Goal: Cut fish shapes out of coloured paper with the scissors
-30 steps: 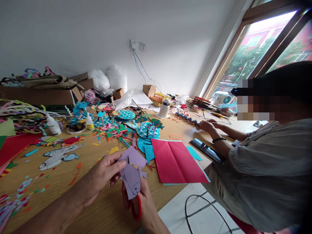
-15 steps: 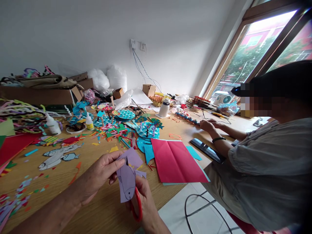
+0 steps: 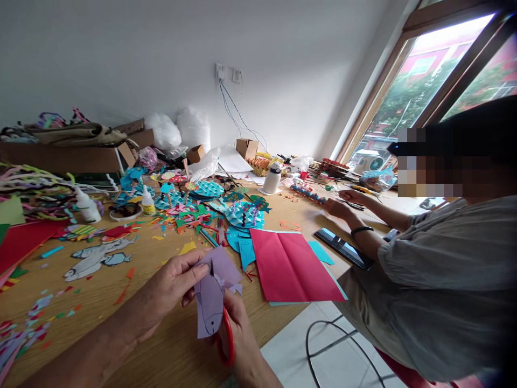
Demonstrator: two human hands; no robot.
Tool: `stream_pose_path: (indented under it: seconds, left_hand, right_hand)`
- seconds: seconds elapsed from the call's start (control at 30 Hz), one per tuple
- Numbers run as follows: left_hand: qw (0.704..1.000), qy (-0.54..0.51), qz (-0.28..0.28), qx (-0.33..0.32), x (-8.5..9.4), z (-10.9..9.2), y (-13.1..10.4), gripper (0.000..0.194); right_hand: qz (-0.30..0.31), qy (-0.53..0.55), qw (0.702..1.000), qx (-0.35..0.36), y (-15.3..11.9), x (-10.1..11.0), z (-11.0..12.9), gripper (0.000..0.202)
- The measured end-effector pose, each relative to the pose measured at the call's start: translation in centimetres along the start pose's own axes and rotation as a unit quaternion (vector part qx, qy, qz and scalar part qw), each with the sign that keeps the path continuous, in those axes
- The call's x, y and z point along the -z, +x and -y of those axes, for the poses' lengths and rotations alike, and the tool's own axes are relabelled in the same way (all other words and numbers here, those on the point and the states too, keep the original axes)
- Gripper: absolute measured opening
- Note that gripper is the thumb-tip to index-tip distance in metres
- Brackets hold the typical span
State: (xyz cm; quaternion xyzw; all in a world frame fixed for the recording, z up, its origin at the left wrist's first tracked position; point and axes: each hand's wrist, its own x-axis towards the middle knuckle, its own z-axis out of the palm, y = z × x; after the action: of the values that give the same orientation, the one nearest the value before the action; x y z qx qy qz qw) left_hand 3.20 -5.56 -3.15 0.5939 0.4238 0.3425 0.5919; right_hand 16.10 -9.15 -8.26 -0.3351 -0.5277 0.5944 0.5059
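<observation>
Between thumb and fingers, my left hand [image 3: 183,275] pinches a piece of purple paper [image 3: 210,307] with a fish outlined on it in dark lines. My right hand [image 3: 240,328] grips red-handled scissors [image 3: 227,339] behind and below the paper. A dark blade tip shows near the paper's upper part, by my left thumb. The fish's head and eye point down toward me, and a loose flap of purple paper stands off to the right. Left of my hands, grey cut-out paper fish [image 3: 91,264] lie on the table.
Red folded paper [image 3: 293,264] lies to the right, near a black phone [image 3: 343,248]. Paper scraps, blue paper crafts [image 3: 244,215] and glue bottles [image 3: 87,206] cover the table's middle and left. A co-worker [image 3: 444,258] sits at right, hands at a decorated strip. A stool [image 3: 343,345] stands below.
The cut in the purple paper looks slightly longer, and the flap has swung a little right. The co-worker's hands have moved apart. My hands stay in nearly the same place.
</observation>
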Motion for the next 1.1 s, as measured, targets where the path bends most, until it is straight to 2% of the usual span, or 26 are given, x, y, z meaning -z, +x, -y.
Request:
stream_pose_path:
  seconds: [0.17,0.37,0.63,0.87,1.1]
  left_hand:
    - [1.000,-0.004,-0.003,0.007,0.0,0.0,0.0,0.024]
    - [1.000,0.010,0.020,0.007,0.4,-0.4,0.2,0.023]
    - [0.996,0.050,0.067,0.013,1.3,-1.1,0.3,0.031]
    - [0.993,0.084,0.077,0.030,1.9,-1.6,0.1,0.031]
    - [0.995,0.061,0.073,0.034,1.9,-1.3,0.0,0.029]
  right_hand:
    - [-0.005,-0.002,1.000,-0.009,-0.2,-0.1,0.3,0.053]
    - [-0.004,-0.012,0.999,-0.043,-0.4,-0.1,0.7,0.062]
    - [-0.001,-0.019,0.999,-0.048,-0.5,0.2,0.0,0.056]
    - [0.005,-0.061,0.997,-0.056,-0.7,0.5,0.0,0.052]
    - [0.008,-0.028,0.998,-0.062,-0.6,0.3,0.3,0.056]
